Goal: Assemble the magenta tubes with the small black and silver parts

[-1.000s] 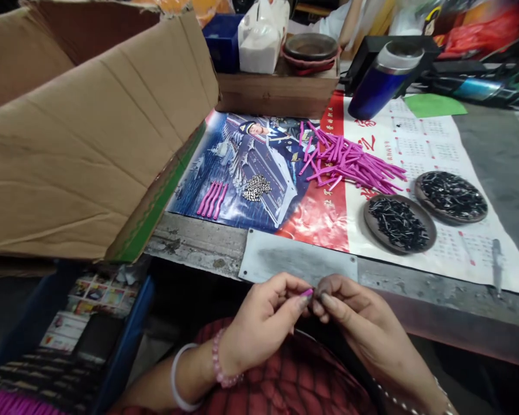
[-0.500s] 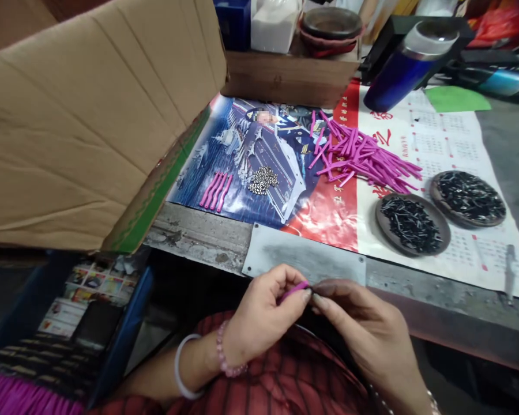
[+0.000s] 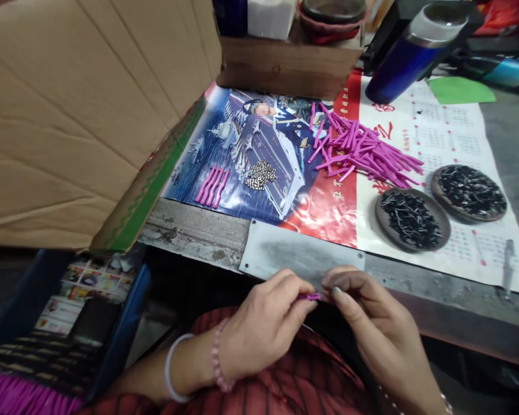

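Note:
My left hand point(image 3: 266, 323) pinches a small purple plastic strip point(image 3: 311, 297) between thumb and forefinger. Most of the strip is hidden in the fingers; its end points right. Just beside that end, my right hand point(image 3: 378, 317) has thumb and forefinger pressed together. What they hold, if anything, is too small to make out. Both hands are in front of a grey metal plate point(image 3: 300, 249) at the bench edge. Beyond it lie a row of several purple strips point(image 3: 211, 187), a heap of small silvery parts point(image 3: 262, 175) and a loose pile of purple strips point(image 3: 363, 147).
Two shallow bowls, a nearer one point(image 3: 413, 222) and a farther one point(image 3: 469, 193), hold small dark pin-like pieces. A blue tumbler point(image 3: 404, 63) stands behind. At left is a large cardboard box point(image 3: 95, 121), above a blue bin point(image 3: 130, 323). A pen-like tool point(image 3: 508, 266) lies at right.
My hands have drawn slightly apart; earlier their fingertips met at the strip's end, around something dark. The left hand has turned over a little, and the view has shifted slightly.

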Available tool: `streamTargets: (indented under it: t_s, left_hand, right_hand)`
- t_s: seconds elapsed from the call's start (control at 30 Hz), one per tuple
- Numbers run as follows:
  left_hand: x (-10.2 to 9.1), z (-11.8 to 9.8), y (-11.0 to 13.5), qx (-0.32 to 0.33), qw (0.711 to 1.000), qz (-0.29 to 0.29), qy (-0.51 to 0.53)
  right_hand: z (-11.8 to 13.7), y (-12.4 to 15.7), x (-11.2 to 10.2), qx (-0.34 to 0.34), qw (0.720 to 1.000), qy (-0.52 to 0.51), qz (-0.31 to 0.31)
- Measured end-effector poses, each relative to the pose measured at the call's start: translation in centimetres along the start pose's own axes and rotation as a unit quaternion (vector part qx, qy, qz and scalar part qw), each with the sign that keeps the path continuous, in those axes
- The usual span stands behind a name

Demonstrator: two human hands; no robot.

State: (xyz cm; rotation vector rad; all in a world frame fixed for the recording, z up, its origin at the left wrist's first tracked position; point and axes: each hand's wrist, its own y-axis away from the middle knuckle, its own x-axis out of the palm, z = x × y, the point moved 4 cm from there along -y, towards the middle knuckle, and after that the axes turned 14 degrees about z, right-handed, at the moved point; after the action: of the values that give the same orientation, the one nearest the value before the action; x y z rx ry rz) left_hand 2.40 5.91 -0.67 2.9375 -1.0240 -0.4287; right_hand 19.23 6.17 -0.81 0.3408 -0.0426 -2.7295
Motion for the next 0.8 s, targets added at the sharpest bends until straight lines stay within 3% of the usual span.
streamTargets:
  t_s: [0.13,0.33,0.6,0.8]
  left_hand:
    - [0.2,-0.1,0.7,0.020,0.990,-0.004,-0.139]
    - [0.1,-1.3,1.4,0.039,0.949,-0.047,-0.308]
    - [-0.3,-2.4,1.4,0.058,0.936,-0.055,-0.343]
    - [-0.4,-1.9,1.3,0.046,0.930,-0.031,-0.363]
  right_hand:
    - [0.4,-0.3,0.1,0.008,0.998,-0.053,0.042]
    - [0.4,-0.4,0.8,0.018,0.995,-0.073,0.066]
    - [1.0,-0.5,1.4,-0.023,0.997,0.016,0.072]
    - [1.2,0.2,2.1,-0.097,0.979,0.167,0.069]
